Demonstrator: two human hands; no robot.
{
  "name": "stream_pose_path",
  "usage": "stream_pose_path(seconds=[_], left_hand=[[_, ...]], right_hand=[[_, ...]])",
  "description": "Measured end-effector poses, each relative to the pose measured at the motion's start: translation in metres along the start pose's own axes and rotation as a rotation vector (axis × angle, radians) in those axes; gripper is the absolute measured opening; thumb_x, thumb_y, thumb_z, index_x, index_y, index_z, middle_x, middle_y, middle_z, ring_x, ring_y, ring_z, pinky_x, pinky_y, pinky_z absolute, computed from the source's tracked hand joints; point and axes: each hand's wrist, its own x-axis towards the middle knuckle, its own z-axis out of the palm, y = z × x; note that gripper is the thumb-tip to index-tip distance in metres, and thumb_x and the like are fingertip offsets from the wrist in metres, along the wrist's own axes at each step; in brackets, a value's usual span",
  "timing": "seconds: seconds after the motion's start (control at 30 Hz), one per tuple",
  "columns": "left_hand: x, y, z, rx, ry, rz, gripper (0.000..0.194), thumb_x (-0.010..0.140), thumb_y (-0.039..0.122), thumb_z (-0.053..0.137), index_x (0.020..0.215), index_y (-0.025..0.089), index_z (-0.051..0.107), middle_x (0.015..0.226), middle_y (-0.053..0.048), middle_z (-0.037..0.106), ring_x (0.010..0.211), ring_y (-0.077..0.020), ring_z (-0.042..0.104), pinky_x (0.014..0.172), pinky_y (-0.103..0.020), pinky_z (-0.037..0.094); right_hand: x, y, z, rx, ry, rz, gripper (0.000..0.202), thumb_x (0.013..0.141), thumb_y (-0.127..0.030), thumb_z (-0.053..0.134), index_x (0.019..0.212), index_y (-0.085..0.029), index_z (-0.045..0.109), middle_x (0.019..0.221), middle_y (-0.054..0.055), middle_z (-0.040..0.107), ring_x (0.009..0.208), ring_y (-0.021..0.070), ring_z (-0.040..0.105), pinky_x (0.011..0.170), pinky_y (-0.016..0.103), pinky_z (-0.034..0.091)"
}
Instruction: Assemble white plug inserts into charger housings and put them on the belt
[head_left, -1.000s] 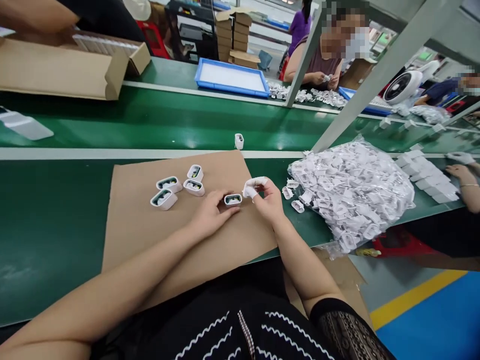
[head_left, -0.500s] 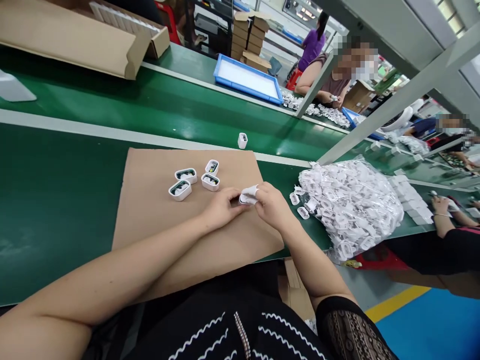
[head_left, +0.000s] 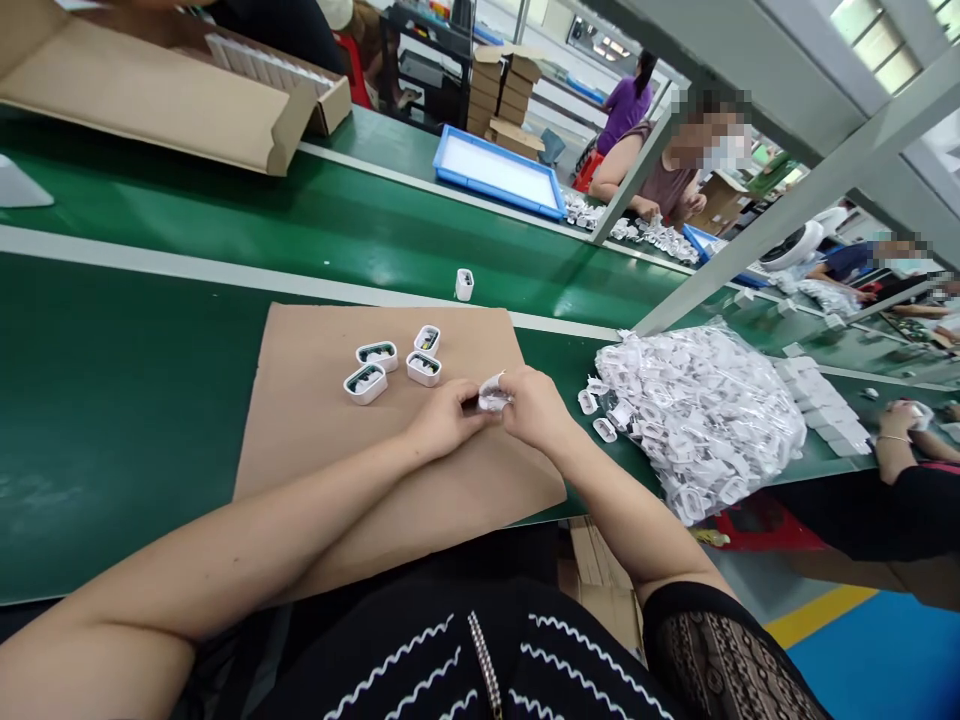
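Over the cardboard sheet (head_left: 330,450), my left hand (head_left: 448,415) is closed round the left side of a small white plastic piece (head_left: 493,393). From the right, my right hand (head_left: 538,405) pinches the same piece, its fingertips partly hidden behind it. The piece looks like a casing, but its details are blurred. To the left of my hands, several open white oval casings (head_left: 365,383) with green and white parts inside rest on the cardboard, clustered near its upper middle.
A single white casing (head_left: 464,285) stands on the green conveyor belt (head_left: 300,250). At right lies a clear bag of white plastic parts (head_left: 697,410), loose ones beside it. Beyond are white boxes (head_left: 821,405), a blue tray (head_left: 499,172), an open carton (head_left: 165,90) and co-workers.
The casing on the belt has moved left. My right hand has shifted slightly left over the white piece, its fingers curling further round it. The cluster of casings stays put on the cardboard.
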Motion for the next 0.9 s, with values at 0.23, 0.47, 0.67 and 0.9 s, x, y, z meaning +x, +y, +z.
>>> stream_pose_path(seconds=[0.23, 0.47, 0.67, 0.9], left_hand=[[-0.01, 0.016, 0.0, 0.035, 0.025, 0.008, 0.035, 0.083, 0.041, 0.07, 0.11, 0.019, 0.072, 0.111, -0.01, 0.074, 0.101, -0.0288, 0.068, 0.092, -0.044, 0.053], [0.012, 0.051, -0.073, 0.166, 0.33, -0.092, 0.042, 0.082, 0.051, 0.073, 0.114, 0.025, 0.072, 0.11, -0.005, 0.075, 0.098, -0.026, 0.069, 0.087, -0.037, 0.054], [0.11, -0.008, -0.167, 0.69, 0.411, -0.406, 0.047, 0.078, 0.05, 0.068, 0.111, 0.017, 0.07, 0.11, -0.014, 0.074, 0.104, -0.0361, 0.067, 0.082, -0.04, 0.051], [0.15, -0.05, -0.194, 0.736, 0.462, -0.592, 0.076, 0.068, 0.052, 0.076, 0.126, 0.007, 0.061, 0.129, -0.026, 0.063, 0.12, -0.0454, 0.06, 0.092, -0.048, 0.05]], right_hand=[[-0.02, 0.024, 0.006, 0.45, 0.189, 0.122, 0.062, 0.078, -0.018, 0.073, 0.138, -0.026, 0.062, 0.123, 0.005, 0.069, 0.099, 0.0181, 0.064, 0.094, 0.033, 0.052], [-0.06, 0.09, -0.003, -0.183, 0.408, 0.727, 0.045, 0.091, -0.018, 0.057, 0.135, -0.01, 0.066, 0.125, 0.025, 0.058, 0.121, 0.0421, 0.049, 0.102, 0.059, 0.04], [-0.061, 0.105, 0.013, -0.273, 0.359, 0.714, 0.048, 0.079, 0.002, 0.047, 0.116, -0.009, 0.074, 0.111, 0.025, 0.056, 0.106, 0.0387, 0.05, 0.089, 0.049, 0.043], [-0.063, 0.104, 0.015, -0.197, 0.355, 0.642, 0.041, 0.082, -0.001, 0.047, 0.114, -0.013, 0.069, 0.116, 0.019, 0.053, 0.109, 0.0346, 0.053, 0.09, 0.044, 0.049]])
